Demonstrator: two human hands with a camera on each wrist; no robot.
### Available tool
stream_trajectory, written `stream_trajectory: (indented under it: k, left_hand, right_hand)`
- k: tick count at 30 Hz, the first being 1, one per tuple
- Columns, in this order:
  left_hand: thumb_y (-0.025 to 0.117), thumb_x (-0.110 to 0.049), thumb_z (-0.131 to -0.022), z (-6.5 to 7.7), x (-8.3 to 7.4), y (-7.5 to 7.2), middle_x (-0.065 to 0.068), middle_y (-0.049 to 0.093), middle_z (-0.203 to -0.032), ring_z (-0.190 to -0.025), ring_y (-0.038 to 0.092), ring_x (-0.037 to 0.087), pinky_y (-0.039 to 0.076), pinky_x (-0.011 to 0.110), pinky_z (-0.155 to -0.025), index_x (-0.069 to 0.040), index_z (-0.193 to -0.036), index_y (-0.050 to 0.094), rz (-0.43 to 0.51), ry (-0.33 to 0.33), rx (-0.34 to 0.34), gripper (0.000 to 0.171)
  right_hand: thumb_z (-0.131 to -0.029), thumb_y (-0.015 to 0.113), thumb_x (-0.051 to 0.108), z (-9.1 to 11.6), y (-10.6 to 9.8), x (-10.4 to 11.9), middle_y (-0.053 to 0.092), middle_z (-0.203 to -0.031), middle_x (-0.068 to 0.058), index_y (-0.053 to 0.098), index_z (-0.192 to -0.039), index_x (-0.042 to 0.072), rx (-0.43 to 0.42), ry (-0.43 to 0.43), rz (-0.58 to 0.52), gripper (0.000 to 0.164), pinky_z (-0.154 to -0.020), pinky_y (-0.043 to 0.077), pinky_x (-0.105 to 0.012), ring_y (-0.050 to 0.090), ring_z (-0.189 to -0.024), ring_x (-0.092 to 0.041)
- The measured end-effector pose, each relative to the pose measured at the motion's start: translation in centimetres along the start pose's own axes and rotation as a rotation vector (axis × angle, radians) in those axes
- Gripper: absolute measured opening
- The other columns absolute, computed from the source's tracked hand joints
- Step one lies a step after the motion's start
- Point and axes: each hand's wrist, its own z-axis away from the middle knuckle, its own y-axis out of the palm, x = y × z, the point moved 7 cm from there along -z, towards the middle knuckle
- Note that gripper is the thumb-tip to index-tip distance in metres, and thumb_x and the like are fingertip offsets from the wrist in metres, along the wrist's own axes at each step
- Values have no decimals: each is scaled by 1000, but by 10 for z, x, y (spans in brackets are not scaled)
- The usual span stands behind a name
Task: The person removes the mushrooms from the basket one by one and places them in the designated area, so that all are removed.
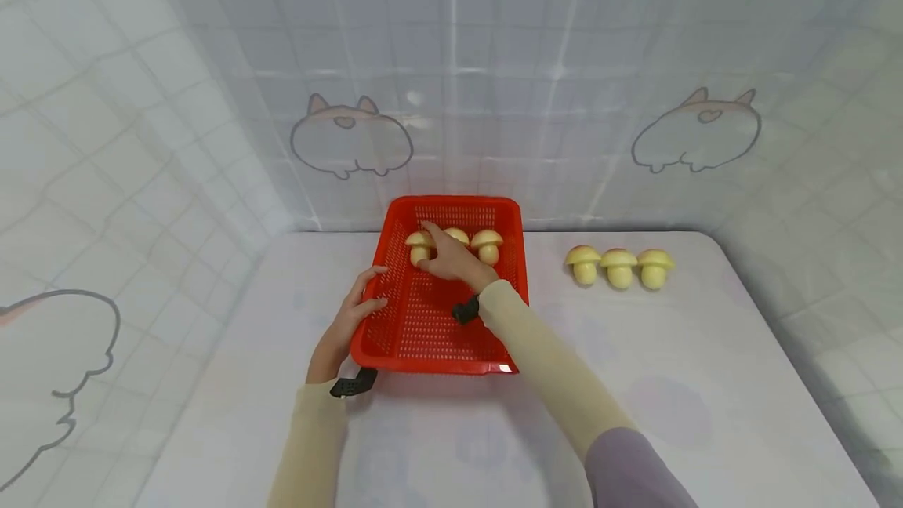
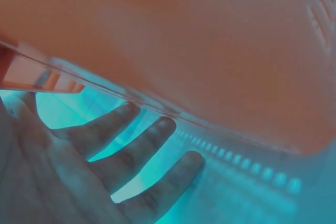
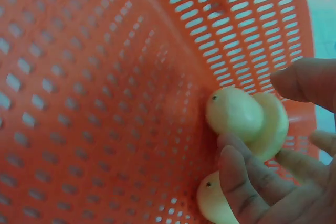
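A red plastic basket [image 1: 451, 335] with slotted walls stands on the table. My left hand [image 1: 347, 318] grips its left rim; in the left wrist view the fingers [image 2: 142, 156] stretch along the outside of the basket. Inside, toward the back, lie three toy mushrooms with yellowish caps and pale stems: the left one [image 1: 419, 254], the middle one [image 1: 457, 235], partly hidden by my hand, and the right one [image 1: 487, 246]. My right hand [image 1: 454, 259] reaches in with thumb and fingers spread about the left mushroom [image 3: 233, 113]; the fingers are against it, the thumb [image 3: 302, 81] looks apart.
Three more mushrooms [image 1: 620, 266] stand side by side on the white table [image 1: 635, 382], right of the basket. A pale tiled-pattern sheet [image 1: 494, 61] with cartoon drawings rises behind the table, and similar sheets flank both sides.
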Motion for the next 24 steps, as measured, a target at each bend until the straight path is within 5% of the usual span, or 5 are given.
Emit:
stream_trajectory:
  k: [18, 24]
  left_hand:
    - [48, -10, -102, 0, 3, -3, 19, 33, -153, -126, 45, 37, 55, 36, -92, -19, -155, 31, -9, -14, -6, 56]
    - [45, -9, -103, 8, 7, -9, 20, 33, -152, -124, 48, 39, 56, 38, -91, -17, -156, 29, 3, -31, -2, 56]
  right_hand:
    - [-98, 70, 18, -2, 4, 4, 48, -154, -14, 40, -156, 5, 8, -56, 17, 67, -115, 42, -44, 47, -140, -29]
    - [-98, 70, 18, 1, 17, 10, 58, -141, -11, 38, -157, 6, 31, -60, -12, 68, -99, 52, -35, 60, -117, -23]
